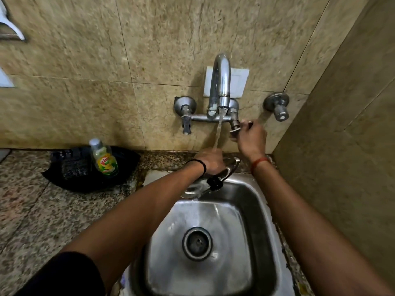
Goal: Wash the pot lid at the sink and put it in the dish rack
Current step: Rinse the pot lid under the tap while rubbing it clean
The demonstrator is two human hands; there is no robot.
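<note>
A shiny steel pot lid [229,167] with a black knob [215,182] is held tilted over the back of the steel sink [265,221]. My left hand [210,162] grips the lid from above, and its fingers hide much of the lid. Water runs from the chrome tap [221,82] onto that hand and the lid. My right hand [251,137] grips the tap's right handle [236,128] at the wall. No dish rack is in view.
A black tray [70,180] on the granite counter [32,210] left of the sink holds a green dish-soap bottle [104,159] and a dark scrubber. A second valve [277,106] sticks out of the wall at the right. A tiled side wall closes off the sink's right side.
</note>
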